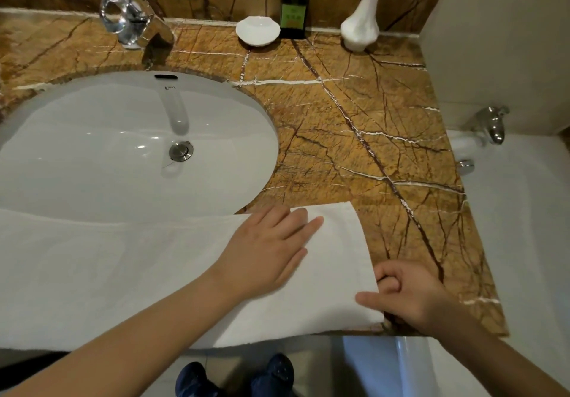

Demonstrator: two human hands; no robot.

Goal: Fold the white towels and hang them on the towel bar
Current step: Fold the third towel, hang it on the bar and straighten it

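the brown veined desk [354,137] stretches out before the person, with the white sink [77,187] sunk into its left half. the white towel [123,273] lies as a long band along the desk's front edge, its long axis running left to right. its left end passes out of sight across the sink's front rim, and its right short end stops short of the desk's front right corner. the left hand [265,251] rests flat on the band near that right end, its fingers [311,224] straight and close together, pointing toward the desk's right edge. the right hand [410,295] sits at the towel's near right corner, thumb on top and the other fingers curled, pinching the hem. so the free end lies right at the right hand, and i'd guess the next fold carries it leftward along the band. no towel bar is in sight.
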